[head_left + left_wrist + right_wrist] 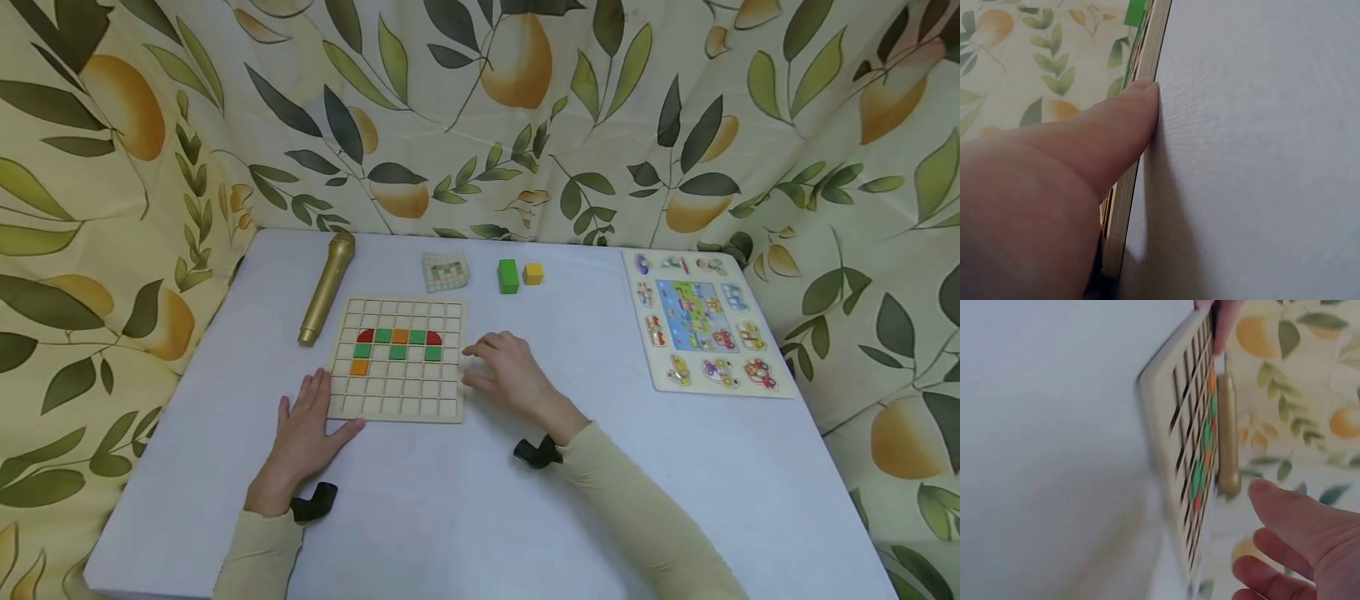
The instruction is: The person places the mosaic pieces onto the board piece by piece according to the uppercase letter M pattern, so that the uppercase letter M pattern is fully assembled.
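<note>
A wooden grid board (420,406) lies on the table with red, green and orange tiles (401,336) set in some of its squares. My left hand (303,442) rests at its near left corner, fingers stretched along the left edge. In the left wrist view the thumb (1125,115) presses against the board's side. Just off the right edge hovers my right hand (517,379), its fingers loosely bent and apart. Nothing shows between thumb and fingers in the right wrist view, where the tiled board (1163,419) stands beyond them.
Behind the board are a small patterned card (446,282), a green block (507,277) and a yellow cube (533,273). A gold microphone-shaped cylinder (327,287) lies at the back left. At the right is a picture puzzle board (645,350). Leaf-and-fruit fabric (480,167) hangs around the table.
</note>
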Motion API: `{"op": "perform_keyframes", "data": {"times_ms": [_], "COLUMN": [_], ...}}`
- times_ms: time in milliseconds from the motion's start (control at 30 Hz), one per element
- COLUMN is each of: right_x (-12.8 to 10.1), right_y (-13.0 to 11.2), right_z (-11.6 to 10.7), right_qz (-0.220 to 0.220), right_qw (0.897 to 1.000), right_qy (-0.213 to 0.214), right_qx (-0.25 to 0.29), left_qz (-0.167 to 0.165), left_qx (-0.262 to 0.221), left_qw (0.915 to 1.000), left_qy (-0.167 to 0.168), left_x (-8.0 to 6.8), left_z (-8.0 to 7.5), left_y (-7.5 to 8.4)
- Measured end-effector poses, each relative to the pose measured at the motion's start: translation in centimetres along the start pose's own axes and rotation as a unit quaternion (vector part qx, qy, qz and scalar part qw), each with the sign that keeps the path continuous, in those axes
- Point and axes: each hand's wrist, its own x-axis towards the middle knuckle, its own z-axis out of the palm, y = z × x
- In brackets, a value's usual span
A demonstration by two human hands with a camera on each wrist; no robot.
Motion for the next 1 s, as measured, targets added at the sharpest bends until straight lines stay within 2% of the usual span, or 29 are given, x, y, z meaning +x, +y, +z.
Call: {"op": "perform_keyframes", "data": {"times_ms": [233,467,667,867,1000], "right_x": [-4.4,-7.6,-9.1,-10.0,-10.4], "right_y": [3.1,4.4,4.9,5.0,5.0], "right_z": [-1.4,-1.8,-1.5,-1.4,-1.3], "right_qz": [0.063,0.095,0.105,0.123,0.129], "right_qw": [0.998,0.995,0.994,0.992,0.992], "right_qy": [0.016,0.029,0.03,0.007,0.013], "right_qx": [0.003,-0.01,-0.012,-0.009,-0.004], "left_qz": [-0.004,0.004,0.004,0.005,0.004], "left_qx": [0.001,0.001,-0.001,0.001,0.004], "left_qw": [1.0,1.0,1.0,1.0,1.0], "left_qy": [-0.002,0.004,0.004,0.004,0.004], "left_x": [0.0,0.0,0.0,0.0,0.1], "left_z": [0.2,0.2,0.3,0.4,0.4], "left_y": [-0.3,-0.4,-0.3,-0.4,-0.6]}}
